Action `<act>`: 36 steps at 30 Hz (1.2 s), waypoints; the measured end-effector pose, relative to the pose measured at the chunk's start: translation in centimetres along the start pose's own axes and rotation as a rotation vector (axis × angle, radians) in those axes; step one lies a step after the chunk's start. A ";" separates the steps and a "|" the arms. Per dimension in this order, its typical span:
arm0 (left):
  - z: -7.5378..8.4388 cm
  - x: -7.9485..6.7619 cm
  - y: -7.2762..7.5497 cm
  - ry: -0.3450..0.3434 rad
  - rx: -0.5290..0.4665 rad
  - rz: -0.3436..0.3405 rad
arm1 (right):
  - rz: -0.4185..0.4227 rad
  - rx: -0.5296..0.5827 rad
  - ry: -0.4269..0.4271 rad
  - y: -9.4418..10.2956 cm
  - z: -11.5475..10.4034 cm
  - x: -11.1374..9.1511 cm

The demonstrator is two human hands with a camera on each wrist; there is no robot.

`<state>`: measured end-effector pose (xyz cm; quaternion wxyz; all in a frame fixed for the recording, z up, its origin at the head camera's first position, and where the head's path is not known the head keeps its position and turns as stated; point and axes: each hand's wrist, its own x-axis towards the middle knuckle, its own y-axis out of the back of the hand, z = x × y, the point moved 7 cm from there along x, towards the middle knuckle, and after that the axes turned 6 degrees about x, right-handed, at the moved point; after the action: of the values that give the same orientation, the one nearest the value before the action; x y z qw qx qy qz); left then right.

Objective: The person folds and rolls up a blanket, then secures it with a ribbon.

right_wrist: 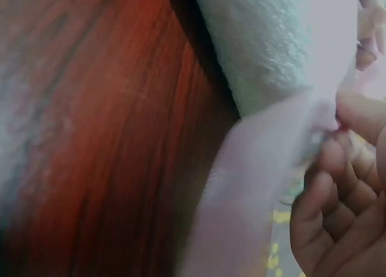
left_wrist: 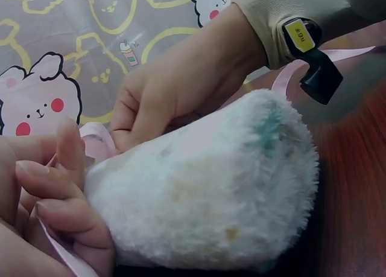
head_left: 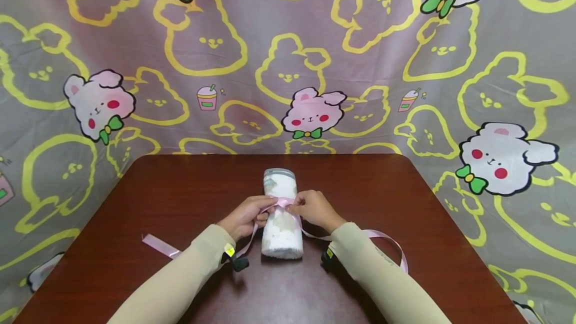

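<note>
A rolled-up fluffy white towel [head_left: 282,234] with pale patches and a grey band at its far end lies lengthwise on the table. Round its middle runs a pink satin ribbon [head_left: 283,202], crossed on top. On the towel's left side my left hand [head_left: 247,214] pinches the ribbon between thumb and finger, the other fingers curled against the towel. From the right, my right hand [head_left: 316,209] pinches the ribbon close to the crossing. In the right wrist view a wide stretch of ribbon [right_wrist: 247,174] hangs from the pinching fingers, beside the towel [right_wrist: 259,41].
One ribbon tail [head_left: 161,246] lies on the table left of the left forearm. The other tail [head_left: 391,240] loops out past the right sleeve. Beyond the brown wooden table [head_left: 216,174] hangs a grey curtain [head_left: 252,84] printed with cartoon bunnies.
</note>
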<state>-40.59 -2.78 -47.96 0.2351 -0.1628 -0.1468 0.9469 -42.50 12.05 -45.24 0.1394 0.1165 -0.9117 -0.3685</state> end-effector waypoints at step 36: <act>-0.3 0.0 0.5 0.024 0.174 0.026 | 0.090 -0.202 0.007 -1.3 -0.9 1.4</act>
<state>-40.71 -3.14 -48.47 0.2379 -0.1549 -0.0592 0.9570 -43.36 10.07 -45.27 0.1700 0.0619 -0.8737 -0.4515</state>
